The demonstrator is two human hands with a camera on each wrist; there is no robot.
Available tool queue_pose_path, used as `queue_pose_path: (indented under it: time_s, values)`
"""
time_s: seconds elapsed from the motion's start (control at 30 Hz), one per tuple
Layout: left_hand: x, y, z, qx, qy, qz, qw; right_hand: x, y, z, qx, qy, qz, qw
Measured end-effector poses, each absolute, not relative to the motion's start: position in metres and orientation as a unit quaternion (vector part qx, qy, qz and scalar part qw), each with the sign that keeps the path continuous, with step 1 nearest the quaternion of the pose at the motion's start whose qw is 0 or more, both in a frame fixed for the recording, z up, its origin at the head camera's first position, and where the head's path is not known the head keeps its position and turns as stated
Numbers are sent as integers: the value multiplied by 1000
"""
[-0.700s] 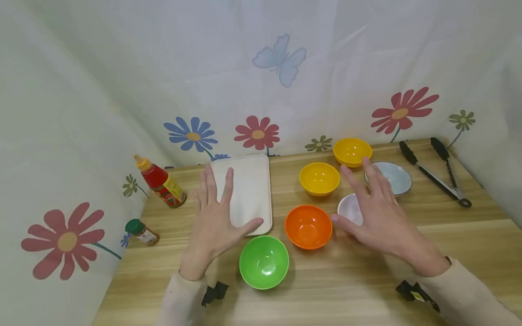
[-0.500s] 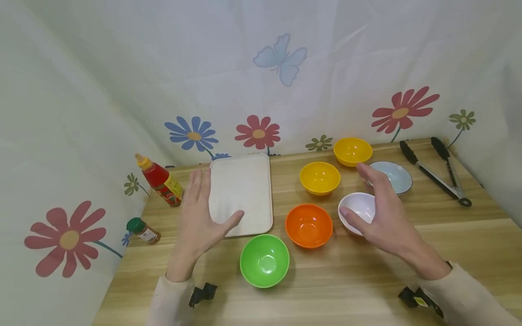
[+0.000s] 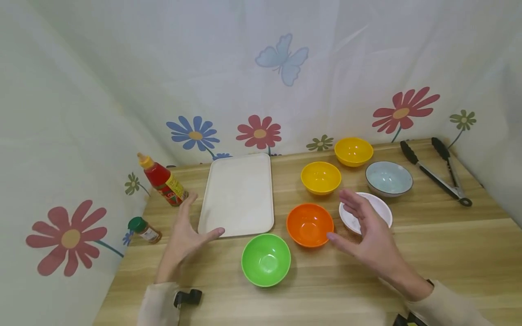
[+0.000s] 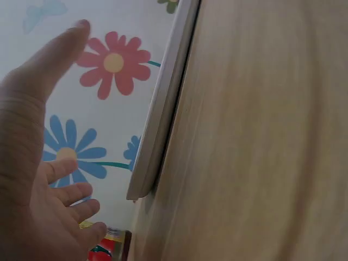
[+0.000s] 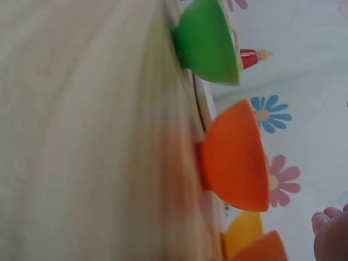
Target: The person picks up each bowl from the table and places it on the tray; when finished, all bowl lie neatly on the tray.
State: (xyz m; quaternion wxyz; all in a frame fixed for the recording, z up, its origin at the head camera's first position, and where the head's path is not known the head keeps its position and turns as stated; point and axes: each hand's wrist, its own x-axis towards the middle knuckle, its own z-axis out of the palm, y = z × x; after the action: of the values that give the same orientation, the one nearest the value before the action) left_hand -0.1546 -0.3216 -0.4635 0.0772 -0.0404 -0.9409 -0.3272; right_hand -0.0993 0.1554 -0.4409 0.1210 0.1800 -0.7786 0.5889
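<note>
My left hand point(image 3: 183, 237) is over the table's left side, thumb spread from the fingers and nothing held. It lies between the white tray point(image 3: 238, 194) and the small green-capped spice jar point(image 3: 145, 230), its fingertips overlapping the base of the red sauce bottle point(image 3: 165, 183) in the head view. My right hand point(image 3: 373, 240) hovers near the white bowl point(image 3: 377, 210), partly covering it, fingers bent loosely and holding nothing. Its thumb tip overlaps the rim of the orange bowl point(image 3: 310, 225). Nearer the front, between the hands, sits the green bowl point(image 3: 266, 260).
Two yellow bowls point(image 3: 321, 178) stand behind the orange one. A pale blue bowl point(image 3: 389, 179) is at the back right, left of black-tipped tongs point(image 3: 438, 174). A flower-printed cloth point(image 3: 204, 68) hangs behind and beside the wooden table point(image 3: 326, 290).
Both hands have drawn back toward the person. The left has shifted left, off the tray in the head view, and the right hand's fingers no longer overlap the pale blue bowl. Bowls stay put.
</note>
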Motion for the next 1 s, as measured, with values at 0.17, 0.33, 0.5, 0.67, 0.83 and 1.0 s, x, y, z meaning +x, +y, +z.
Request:
queue_pose_path:
  time_s: [0.17, 0.33, 0.5, 0.67, 0.83, 1.0]
  values:
    - [-156, -331, -477, -33, -944, -324, 56, -97, 147, -456, 164, -801, 568, 97]
    - [-156, -337, -485, -26, -945, -326, 28, -98, 141, -466, 150, -814, 557, 69]
    - [-156, -341, -491, -21, -945, -327, 17, -100, 135, -468, 150, -814, 558, 67]
    - [-157, -343, -496, -24, -947, -321, 13, -102, 131, -470, 143, -824, 546, 50]
    - [-158, -344, -498, -28, -947, -319, 10, -104, 130, -473, 142, -832, 535, 41]
    - [-158, -342, -498, -27, -951, -308, 3, -106, 131, -478, 149, -838, 524, 45]
